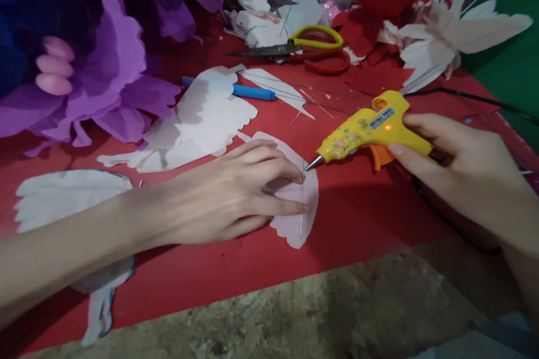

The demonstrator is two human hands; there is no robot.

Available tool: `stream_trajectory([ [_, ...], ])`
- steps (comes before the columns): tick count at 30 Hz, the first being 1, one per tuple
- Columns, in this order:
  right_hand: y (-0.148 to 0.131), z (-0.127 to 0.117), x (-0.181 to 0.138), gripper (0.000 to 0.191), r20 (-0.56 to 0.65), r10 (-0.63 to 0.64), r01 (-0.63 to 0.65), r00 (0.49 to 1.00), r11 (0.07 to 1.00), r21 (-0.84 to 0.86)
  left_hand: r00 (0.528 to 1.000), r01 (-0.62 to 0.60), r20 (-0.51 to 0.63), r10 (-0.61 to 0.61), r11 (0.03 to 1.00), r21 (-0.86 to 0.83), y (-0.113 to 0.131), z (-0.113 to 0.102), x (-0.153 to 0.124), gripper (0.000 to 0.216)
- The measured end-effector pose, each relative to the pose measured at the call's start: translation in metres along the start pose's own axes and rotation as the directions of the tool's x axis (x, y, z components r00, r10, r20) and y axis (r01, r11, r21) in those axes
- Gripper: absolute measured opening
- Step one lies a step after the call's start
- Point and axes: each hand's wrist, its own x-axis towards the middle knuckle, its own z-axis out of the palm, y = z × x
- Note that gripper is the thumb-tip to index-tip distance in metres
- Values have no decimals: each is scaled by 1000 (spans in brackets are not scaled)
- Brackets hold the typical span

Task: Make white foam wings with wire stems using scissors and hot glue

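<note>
My left hand (248, 190) lies palm down on a pale pinkish-white paper cutout (310, 193), fingers spread. Its index fingertip and thumb tip press against a thin straight wire (301, 225) that runs across the cutout. Part of the paper is hidden under the palm. In my right hand (458, 162) is a yellow hot glue gun (370, 126), held by its handle. An orange light glows on the gun's side. Its metal nozzle points left and sits close to the wire, just beside my left index fingertip; I cannot tell whether it touches.
White scalloped cutouts (202, 112) lie behind my left hand, over a blue pen (255, 92). Scissors (315, 50) with yellow and red handles rest farther back. Purple paper petals (113, 78) stand left, red petals (387, 5) at back right. A black cord (455, 91) trails right.
</note>
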Motion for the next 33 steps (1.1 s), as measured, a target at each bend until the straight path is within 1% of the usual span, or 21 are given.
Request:
stream_trajectory([
  [4,2,0,-1,52,-12,-12,12,1000,1000,-7,999,10,51,-9,1000,-4,2,-5,3,34],
  [7,3,2,-1,52,-13,-30,30,999,999,-17,999,-6,34,6,1000,-3,2,-6,4,34],
  [10,2,3,0,52,-14,-23,22,1000,1000,-16,999,-10,45,10,1000,-11,2,-5,3,33],
  [17,1,1,-1,54,-16,-18,18,1000,1000,-17,999,-4,32,5,1000,-23,1,-5,2,32],
  [19,0,0,-1,54,-13,-10,10,1000,1000,-13,999,24,21,-24,999,-29,2,-5,1,30],
  [22,-3,0,0,56,6,0,0,1000,1000,1,987,158,-30,-159,987,-40,6,-5,3,27],
  [24,-5,1,1,57,13,6,-6,1000,1000,5,961,271,-52,-273,962,-44,10,-3,5,33],
  [26,-6,2,1,57,14,5,-5,1000,1000,5,938,342,-42,-343,939,-40,14,-1,9,46],
  [29,-6,2,1,58,18,2,-2,1000,1000,-1,939,343,-32,-343,939,-1,19,4,13,71],
  [33,-4,2,1,59,13,-3,3,1000,1000,-9,944,329,-17,-328,943,44,20,8,15,79],
])
